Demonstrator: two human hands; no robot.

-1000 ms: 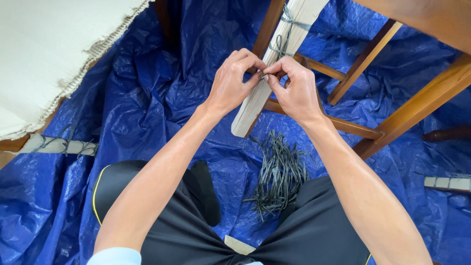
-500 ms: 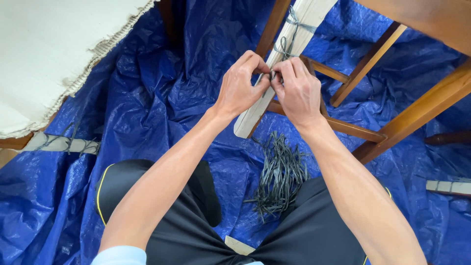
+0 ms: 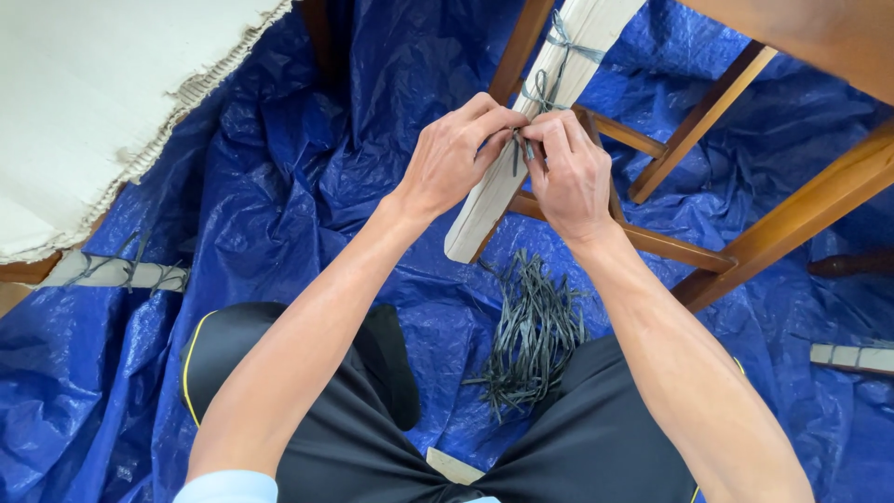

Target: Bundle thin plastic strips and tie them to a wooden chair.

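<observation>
A thin dark strip (image 3: 518,149) is pinched between the fingertips of the left hand (image 3: 453,154) and the right hand (image 3: 568,177), both closed tightly on it against the pale wooden slat (image 3: 494,200). The strip is held at about the middle of the slat, which runs from 1 o'clock down towards 7 o'clock across the brown wooden frame (image 3: 773,224). Further up the slat, towards 12 o'clock, two tied dark bindings (image 3: 559,56) are seen wrapped around it. A loose bundle of dark strips (image 3: 531,335) is laid on the blue tarpaulin (image 3: 270,186) at 6 o'clock from the hands, between the knees in black shorts (image 3: 577,447). At 10 o'clock a pale woven mat (image 3: 93,93) is spread, and a further bound slat (image 3: 121,273) is laid at 9 o'clock.
</observation>
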